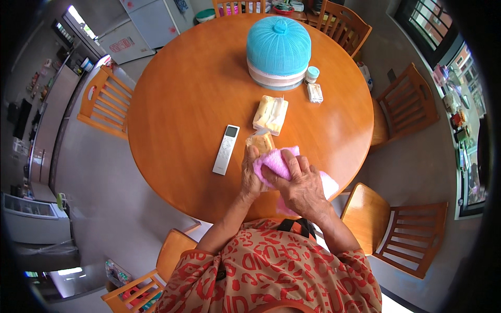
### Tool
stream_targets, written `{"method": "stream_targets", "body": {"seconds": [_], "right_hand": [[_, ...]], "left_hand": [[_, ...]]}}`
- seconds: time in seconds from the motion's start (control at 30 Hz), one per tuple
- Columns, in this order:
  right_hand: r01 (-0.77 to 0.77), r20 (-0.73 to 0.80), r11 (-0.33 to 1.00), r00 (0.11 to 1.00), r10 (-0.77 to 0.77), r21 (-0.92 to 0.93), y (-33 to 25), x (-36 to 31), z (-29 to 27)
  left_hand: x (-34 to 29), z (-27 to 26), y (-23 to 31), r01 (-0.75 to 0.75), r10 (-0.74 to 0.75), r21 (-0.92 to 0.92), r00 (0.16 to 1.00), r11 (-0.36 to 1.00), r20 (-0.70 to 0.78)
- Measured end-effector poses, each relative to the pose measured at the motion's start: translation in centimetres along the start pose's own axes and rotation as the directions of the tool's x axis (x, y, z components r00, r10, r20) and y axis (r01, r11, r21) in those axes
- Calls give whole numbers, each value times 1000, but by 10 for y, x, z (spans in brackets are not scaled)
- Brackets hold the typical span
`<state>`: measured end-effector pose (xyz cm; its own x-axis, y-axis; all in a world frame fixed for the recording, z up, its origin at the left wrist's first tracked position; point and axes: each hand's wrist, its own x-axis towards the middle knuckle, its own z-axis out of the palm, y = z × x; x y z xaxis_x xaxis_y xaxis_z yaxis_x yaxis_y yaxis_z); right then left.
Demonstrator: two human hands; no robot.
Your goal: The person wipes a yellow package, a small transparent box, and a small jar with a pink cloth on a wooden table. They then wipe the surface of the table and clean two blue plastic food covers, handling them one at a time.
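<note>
My left hand (251, 175) is closed around the side of a yellowish soft pack (259, 141), its upper end showing past the fingers with a bit of clear wrap. A pink cloth (274, 163) is bunched in my right hand (301, 190), which presses it against the pack. The cloth's loose end hangs below and right of that hand, near the table's edge. Just beyond lies a pack of tissues (270, 115) in pale yellow wrap with a white sheet at its top. To the left, a white remote control (226, 149) rests on the table.
The round wooden table (177, 94) carries a blue mesh food cover (279, 49) at the far side. Beside it stand a small lidded jar (312, 74) and a small white box (315, 93). Wooden chairs (107, 101) surround the table. A window (430, 28) is at right.
</note>
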<state>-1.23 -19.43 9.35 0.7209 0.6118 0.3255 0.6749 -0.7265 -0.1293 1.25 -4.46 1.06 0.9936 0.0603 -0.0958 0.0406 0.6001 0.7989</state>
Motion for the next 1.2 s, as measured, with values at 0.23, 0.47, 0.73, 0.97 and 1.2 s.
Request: {"method": "stream_targets", "body": {"seconds": [0.23,0.47,0.73,0.97,1.2], "right_hand": [[25,234,932,965,-116,363,9,-29,-19],[-122,-113,875,974,196,469,34,7,-3],[50,-81,936,996,-24,347,7,-6,0],[-30,90,489,991,-100,872,36,-37,-29],[131,-130,918,988,-88,375,18,-6,-46]], "left_hand": [[9,-18,-6,-12,50,242,987,970,-152],[-12,10,11,164,-118,-277,978,947,175],[-20,-15,7,218,-131,-227,929,949,345],[-14,-27,19,-214,155,175,941,961,301],[-26,2,26,-370,116,382,829,847,547]]}}
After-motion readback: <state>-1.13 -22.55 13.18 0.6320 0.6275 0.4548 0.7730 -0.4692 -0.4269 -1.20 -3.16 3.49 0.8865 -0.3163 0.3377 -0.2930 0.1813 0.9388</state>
